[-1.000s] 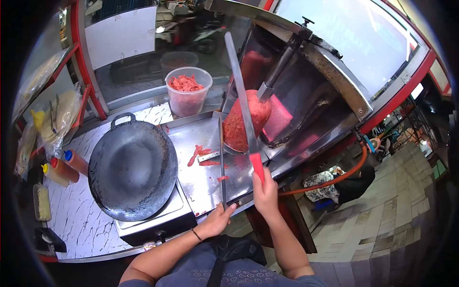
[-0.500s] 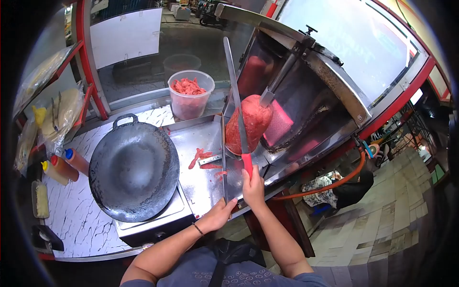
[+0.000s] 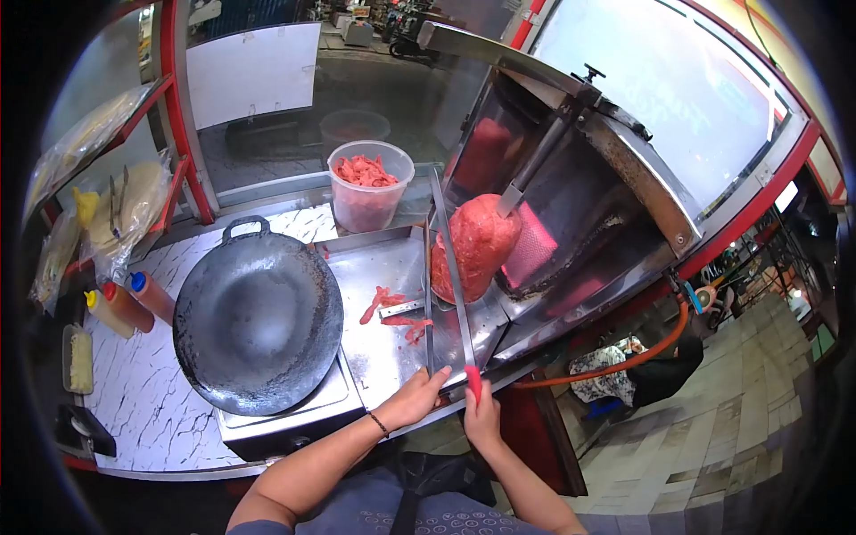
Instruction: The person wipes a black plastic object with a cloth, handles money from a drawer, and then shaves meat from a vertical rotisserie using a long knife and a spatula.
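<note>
My right hand (image 3: 483, 417) is wrapped around the red handle of a long knife (image 3: 453, 267). The blade points up and away, lying along the left side of a reddish meat cone (image 3: 481, 245) on a vertical spit. My left hand (image 3: 412, 398) is closed over the front edge of a shallow metal tray (image 3: 374, 352), beside its dark upright divider, thumb pointing right; its fingers are partly hidden. Several cut meat strips (image 3: 382, 303) lie in the tray around a flat metal piece (image 3: 401, 308). A clear tub (image 3: 367, 205) behind the tray holds more cut meat.
A large black wok (image 3: 259, 321) sits on a stove at left. Sauce bottles (image 3: 134, 308) and a small container (image 3: 78, 358) stand beyond it. The metal grill housing (image 3: 615, 241) surrounds the meat's right side. An orange hose (image 3: 637, 343) runs below; a person (image 3: 637, 370) is low at right.
My right hand has pulled the knife down towards me, so its tip is lower, near the meat's top. My left hand stays at the tray edge. The view has shifted slightly.
</note>
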The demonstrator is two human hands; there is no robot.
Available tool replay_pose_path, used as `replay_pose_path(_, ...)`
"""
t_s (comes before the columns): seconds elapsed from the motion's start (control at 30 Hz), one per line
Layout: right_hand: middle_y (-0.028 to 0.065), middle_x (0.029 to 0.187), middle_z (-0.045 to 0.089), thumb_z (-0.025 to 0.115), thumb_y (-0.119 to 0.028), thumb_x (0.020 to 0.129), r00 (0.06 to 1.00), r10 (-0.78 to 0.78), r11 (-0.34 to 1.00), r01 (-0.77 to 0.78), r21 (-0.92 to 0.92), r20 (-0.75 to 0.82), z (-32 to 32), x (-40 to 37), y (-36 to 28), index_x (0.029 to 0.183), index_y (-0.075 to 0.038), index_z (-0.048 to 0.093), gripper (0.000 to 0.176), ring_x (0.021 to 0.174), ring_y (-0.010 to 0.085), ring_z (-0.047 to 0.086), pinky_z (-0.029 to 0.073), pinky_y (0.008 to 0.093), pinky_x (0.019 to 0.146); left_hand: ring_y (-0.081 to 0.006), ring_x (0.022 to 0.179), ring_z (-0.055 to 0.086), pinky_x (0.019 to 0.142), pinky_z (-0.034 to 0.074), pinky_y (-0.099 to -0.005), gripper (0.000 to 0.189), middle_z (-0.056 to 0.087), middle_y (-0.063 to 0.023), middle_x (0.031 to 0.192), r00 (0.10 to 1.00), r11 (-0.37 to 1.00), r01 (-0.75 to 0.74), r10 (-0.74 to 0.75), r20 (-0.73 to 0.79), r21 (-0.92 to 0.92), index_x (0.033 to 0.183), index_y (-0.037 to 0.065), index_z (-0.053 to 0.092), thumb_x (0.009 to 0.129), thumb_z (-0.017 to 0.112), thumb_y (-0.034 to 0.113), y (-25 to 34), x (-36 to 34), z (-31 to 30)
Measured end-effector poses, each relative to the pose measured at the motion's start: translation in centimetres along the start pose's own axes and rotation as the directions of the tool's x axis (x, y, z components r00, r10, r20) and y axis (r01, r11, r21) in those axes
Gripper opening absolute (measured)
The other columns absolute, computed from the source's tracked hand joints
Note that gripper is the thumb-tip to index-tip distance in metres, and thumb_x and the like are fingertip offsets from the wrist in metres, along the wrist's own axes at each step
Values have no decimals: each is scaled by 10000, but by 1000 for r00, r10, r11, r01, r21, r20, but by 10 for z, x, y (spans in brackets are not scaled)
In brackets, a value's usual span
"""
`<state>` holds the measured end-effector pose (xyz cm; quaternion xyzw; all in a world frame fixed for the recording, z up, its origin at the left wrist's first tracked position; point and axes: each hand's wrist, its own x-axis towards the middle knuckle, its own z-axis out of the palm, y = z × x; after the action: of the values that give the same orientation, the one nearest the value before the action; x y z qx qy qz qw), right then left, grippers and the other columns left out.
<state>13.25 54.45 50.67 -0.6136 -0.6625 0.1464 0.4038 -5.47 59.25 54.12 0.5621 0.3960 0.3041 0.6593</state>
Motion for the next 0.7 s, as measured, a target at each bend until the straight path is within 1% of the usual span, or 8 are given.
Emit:
replay_pose_path(0.07, 282, 791, 623, 526, -176, 973, 994, 92, 996, -91, -17, 65, -6, 3, -2, 1180, -31, 510, 253, 809, 485, 628, 477, 504, 635, -118, 562, 468, 522, 402, -303, 491, 508, -30, 622, 999, 999, -27, 28, -39, 41, 800, 55, 455, 1036, 379, 479, -9, 2, 4)
replay_pose_path(0.17, 295, 759, 602, 531, -165, 973, 996, 24, 999, -22, -32, 90, 1, 59, -20, 1062, -2, 504, 187, 764, 498, 607, 446, 510, 600, -117, 559, 459, 514, 398, -305, 487, 497, -22, 616, 1000, 999, 24, -25, -14, -32, 794, 64, 451, 1033, 387, 485, 1, 1, 4)
replay_pose_path(0.27, 241, 716, 589, 518, -176, 980, 997, -76, 997, 77, -30, 17, 6, 46, -3, 1097, -21, 512, 194, 701, 458, 618, 435, 508, 573, -117, 551, 457, 509, 395, -302, 485, 497, -19, 614, 999, 997, 47, -48, -23, -61, 782, 71, 445, 1029, 396, 485, -1, 9, 2)
replay_pose_path(0.33, 238, 773, 611, 518, -188, 979, 994, 60, 998, -59, -19, 92, -7, 4, 9, 1129, -37, 515, 213, 776, 460, 637, 473, 487, 618, -115, 548, 465, 509, 394, -295, 477, 503, -20, 616, 999, 998, 17, -18, -26, -52, 807, 67, 442, 1025, 407, 490, -8, 18, -2)
replay_pose_path(0.4, 231, 772, 618, 518, -195, 979, 995, 24, 998, -18, -59, 98, -16, -10, 13, 1127, -40, 515, 214, 789, 462, 643, 483, 483, 628, -114, 535, 463, 496, 388, -294, 469, 502, -20, 613, 999, 998, -41, 40, -38, -45, 817, 69, 442, 1024, 415, 488, -7, 20, -2)
replay_pose_path(0.53, 297, 811, 618, 535, -201, 977, 986, 33, 998, -25, -53, 163, -13, 42, 1, 1063, -19, 488, 208, 798, 512, 599, 436, 557, 618, -150, 587, 509, 570, 436, -328, 563, 520, -53, 626, 995, 996, 11, -20, -100, -89, 796, -10, 527, 1013, 421, 498, 13, 16, 1)
replay_pose_path(0.6, 299, 798, 614, 535, -205, 977, 987, 16, 998, -7, -56, 158, -14, 48, -11, 1042, -20, 484, 203, 786, 511, 599, 426, 570, 623, -116, 457, 416, 441, 343, -294, 519, 478, -20, 564, 996, 997, -12, 5, -94, -77, 731, 78, 444, 1030, 377, 496, 14, 21, -2)
replay_pose_path(0.7, 297, 807, 618, 523, -195, 980, 983, 54, 998, -46, -48, 176, -37, -8, 5, 1071, -28, 492, 192, 786, 507, 604, 432, 571, 629, -126, 425, 393, 424, 319, -304, 537, 459, -25, 531, 991, 994, -25, 10, -131, -109, 687, 93, 429, 1031, 363, 500, 5, 32, -6)
